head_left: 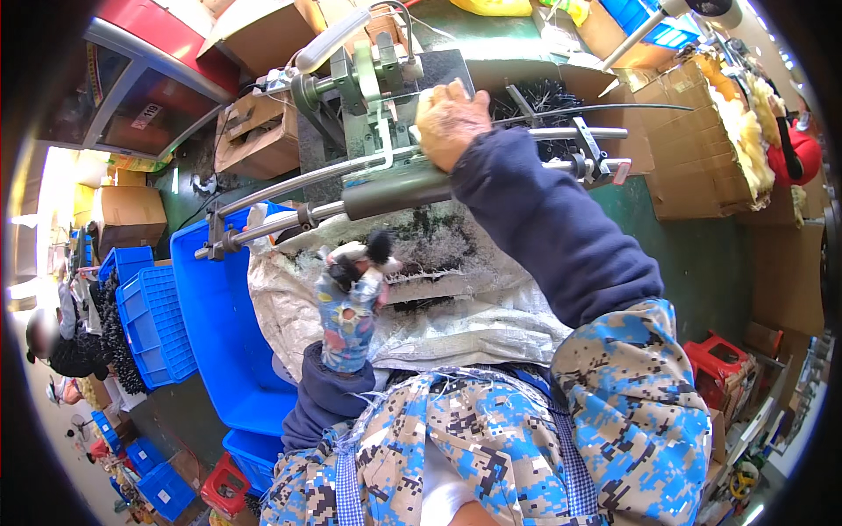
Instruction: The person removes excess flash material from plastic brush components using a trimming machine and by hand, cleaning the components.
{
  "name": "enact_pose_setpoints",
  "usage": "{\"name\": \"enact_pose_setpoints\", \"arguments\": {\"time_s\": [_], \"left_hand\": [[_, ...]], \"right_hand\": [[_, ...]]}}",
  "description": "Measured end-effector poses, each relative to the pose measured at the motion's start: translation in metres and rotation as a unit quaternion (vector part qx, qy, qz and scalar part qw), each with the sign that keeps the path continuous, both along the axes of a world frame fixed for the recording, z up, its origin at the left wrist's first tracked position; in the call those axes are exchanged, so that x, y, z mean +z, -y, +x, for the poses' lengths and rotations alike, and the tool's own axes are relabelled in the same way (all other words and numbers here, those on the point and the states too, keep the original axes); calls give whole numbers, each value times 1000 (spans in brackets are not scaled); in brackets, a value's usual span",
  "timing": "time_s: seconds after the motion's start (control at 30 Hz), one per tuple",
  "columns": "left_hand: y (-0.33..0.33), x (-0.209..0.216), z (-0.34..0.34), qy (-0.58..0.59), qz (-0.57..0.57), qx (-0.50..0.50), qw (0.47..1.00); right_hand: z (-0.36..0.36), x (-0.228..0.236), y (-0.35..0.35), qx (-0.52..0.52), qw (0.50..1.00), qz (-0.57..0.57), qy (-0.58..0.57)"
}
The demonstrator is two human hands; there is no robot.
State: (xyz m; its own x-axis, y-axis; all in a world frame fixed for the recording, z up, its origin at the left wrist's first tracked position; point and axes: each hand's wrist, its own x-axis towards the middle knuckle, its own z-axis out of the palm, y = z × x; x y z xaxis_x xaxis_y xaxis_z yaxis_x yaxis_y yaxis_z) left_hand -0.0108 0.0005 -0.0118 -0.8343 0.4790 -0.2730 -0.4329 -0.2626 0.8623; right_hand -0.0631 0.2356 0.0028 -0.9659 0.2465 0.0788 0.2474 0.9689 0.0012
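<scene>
My right hand reaches forward onto the bench machine, its fingers bent over a part near the dark plate; what lies under them is hidden. My left hand, smeared by motion and in a flowered sleeve with a pale, partly dark covering, is closed on a small black bristly tuft. It hangs in front of the machine's dark roller, over a whitish cloth strewn with black and pale fibre scraps. Metal rods run along the machine's near side.
A large blue bin stands at my left, with blue crates beyond it. Black bristly pieces lie in a carton behind the machine. An open cardboard box holds pale yellow material. A red stool stands at right.
</scene>
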Motion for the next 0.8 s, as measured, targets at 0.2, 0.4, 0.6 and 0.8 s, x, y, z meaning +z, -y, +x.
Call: {"name": "enact_pose_setpoints", "arguments": {"time_s": [0.2, 0.4, 0.6, 0.8], "left_hand": [[-3, -3, 5, 37, 40, 32, 998], [2, -8, -1, 45, 102, -35, 993], [4, -11, -2, 139, 169, 3, 976], [-18, -2, 10, -84, 50, -5, 995]], "right_hand": [[2, 29, -51, -70, 997, -15, -26], [-17, 22, -67, -20, 998, -8, 54], [10, 19, -133, -78, 986, 69, -131], [91, 30, 55, 181, 833, -465, -237]]}}
